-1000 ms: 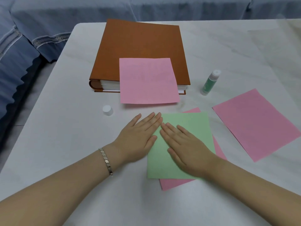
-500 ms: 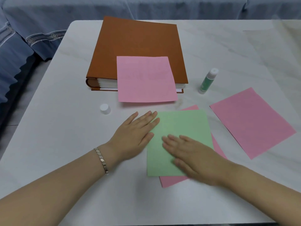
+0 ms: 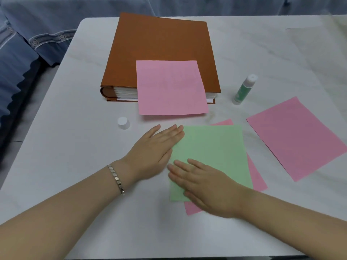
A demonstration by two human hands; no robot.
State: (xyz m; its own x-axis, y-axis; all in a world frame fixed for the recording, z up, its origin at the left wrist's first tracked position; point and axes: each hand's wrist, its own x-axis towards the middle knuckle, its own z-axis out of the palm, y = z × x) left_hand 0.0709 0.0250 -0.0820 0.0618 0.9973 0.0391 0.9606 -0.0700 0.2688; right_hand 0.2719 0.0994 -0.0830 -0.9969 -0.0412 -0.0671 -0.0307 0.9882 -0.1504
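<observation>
The green sheet hides most of a pink sheet; the right hand is blurred.

Pale marbled table, blue cloth-covered furniture behind and left of it

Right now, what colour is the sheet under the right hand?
The sheet is green; head view.

No text, number or sign is legible. The glue stick, standing well beyond the fingertips of the right hand, bears a green label with pale marks that may be print, but they are too blurred to read.
</observation>
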